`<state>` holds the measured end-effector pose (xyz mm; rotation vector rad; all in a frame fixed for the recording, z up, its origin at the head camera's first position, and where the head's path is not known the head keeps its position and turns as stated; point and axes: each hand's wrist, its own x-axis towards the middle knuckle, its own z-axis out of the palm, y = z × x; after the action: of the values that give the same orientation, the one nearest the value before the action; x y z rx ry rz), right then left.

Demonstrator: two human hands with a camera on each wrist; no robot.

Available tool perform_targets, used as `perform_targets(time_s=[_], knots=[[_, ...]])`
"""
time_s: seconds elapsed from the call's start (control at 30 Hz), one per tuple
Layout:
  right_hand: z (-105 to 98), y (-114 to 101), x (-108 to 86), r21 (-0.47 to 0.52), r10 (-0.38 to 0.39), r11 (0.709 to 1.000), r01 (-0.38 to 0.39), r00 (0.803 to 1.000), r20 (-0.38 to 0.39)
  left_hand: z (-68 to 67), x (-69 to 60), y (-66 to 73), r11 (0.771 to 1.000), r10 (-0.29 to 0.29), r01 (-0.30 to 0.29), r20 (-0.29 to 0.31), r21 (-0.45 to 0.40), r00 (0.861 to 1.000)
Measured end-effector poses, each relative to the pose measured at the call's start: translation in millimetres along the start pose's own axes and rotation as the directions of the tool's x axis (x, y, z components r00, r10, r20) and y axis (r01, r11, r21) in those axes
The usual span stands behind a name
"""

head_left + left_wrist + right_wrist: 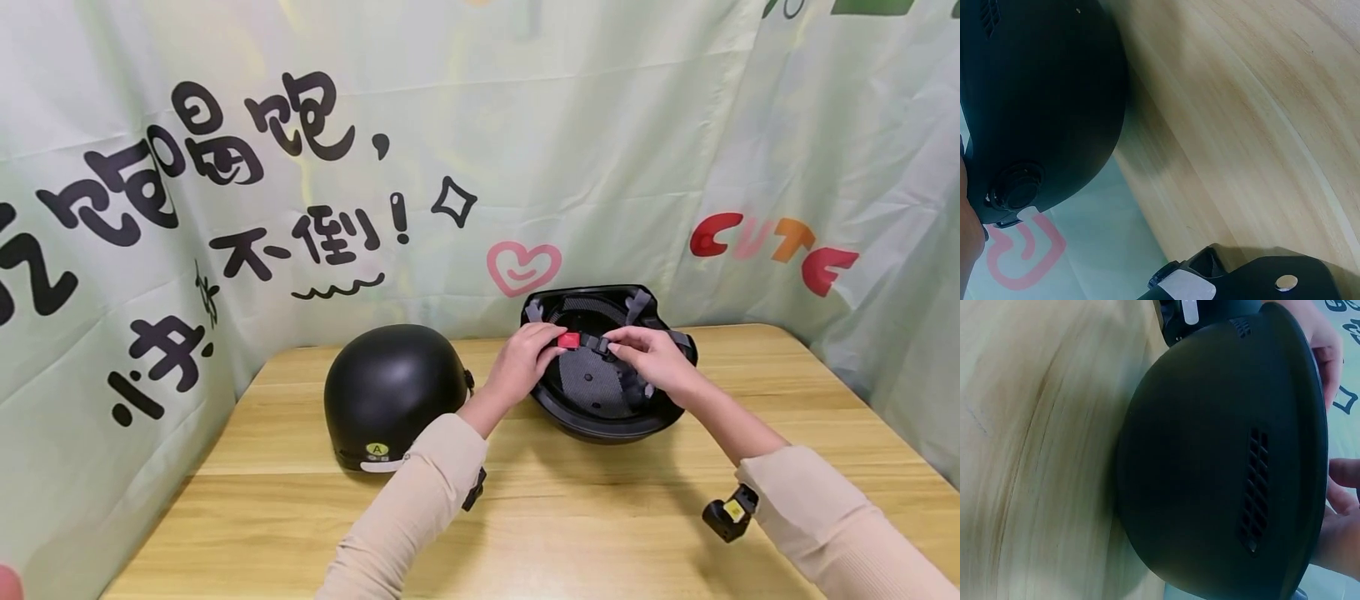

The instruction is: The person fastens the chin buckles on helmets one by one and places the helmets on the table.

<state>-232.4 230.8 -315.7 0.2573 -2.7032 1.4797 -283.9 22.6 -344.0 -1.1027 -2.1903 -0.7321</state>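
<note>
A black helmet (611, 427) lies upside down on the table, its grey-lined inside facing up. Over its opening, my left hand (519, 360) pinches the red buckle (568, 340) of the chin strap. My right hand (660, 360) pinches the black strap (595, 342) beside a dark slider piece, just right of the buckle. Buckle and strap look joined in one line. In the right wrist view the helmet's vented outer shell (1197, 456) hides most of both hands. The left wrist view shows the shell's side with a round knob (1020, 189).
A second black helmet (393, 387), dome up with a yellow "A" sticker (377, 449), stands to the left, near my left forearm. The wooden table (570, 533) is backed by a printed curtain (600, 150) close behind the helmets.
</note>
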Motion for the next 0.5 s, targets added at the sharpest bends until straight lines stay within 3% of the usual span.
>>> perform_targets(time_s=[0.33,0.5], knots=[[-1.4,-1.2,3.6,-0.043,-0.038,0.998,0.04,0.998,0.041,1.5,0.1,0.9,0.999,0.036,-0.036,0.019,0.017,0.999],[4.8,-1.0,4.9,-0.026,-0.091,0.996,0.089,0.993,-0.074,1.8,-0.4,2.9,0.999,0.026,-0.026,0.021,0.022,0.999]])
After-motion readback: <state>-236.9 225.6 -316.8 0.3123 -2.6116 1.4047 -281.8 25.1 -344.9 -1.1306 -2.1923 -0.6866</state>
